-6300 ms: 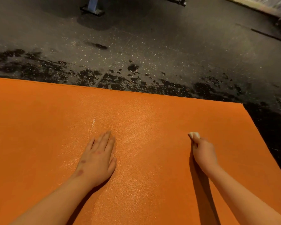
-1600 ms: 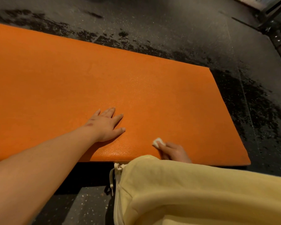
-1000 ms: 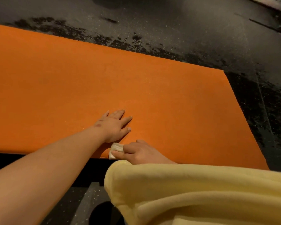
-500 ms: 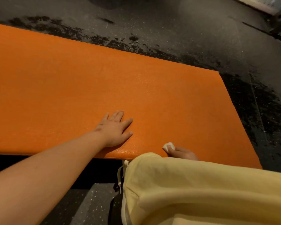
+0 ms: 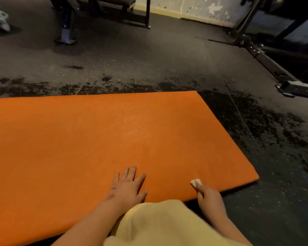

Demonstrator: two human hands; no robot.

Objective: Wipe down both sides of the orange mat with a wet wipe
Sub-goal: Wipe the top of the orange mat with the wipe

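Observation:
The orange mat (image 5: 100,139) lies flat on the dark floor and fills the left and middle of the view. My left hand (image 5: 127,185) rests palm down on the mat near its front edge, fingers spread. My right hand (image 5: 209,197) is at the mat's front right edge, its fingers closed on a small folded white wet wipe (image 5: 196,182) that presses on the mat surface. A pale yellow garment (image 5: 167,224) on my body covers the bottom middle and hides part of the mat's near edge.
Dark speckled rubber floor (image 5: 256,132) with wet patches surrounds the mat. Metal equipment frames (image 5: 267,59) run along the right back. A bench leg (image 5: 66,32) stands at the back left, and a pale wall (image 5: 194,8) lies behind.
The view has lifted, so the room's back shows now. My right hand with the wipe has slid right along the front edge toward the mat's corner. My left hand stays flat.

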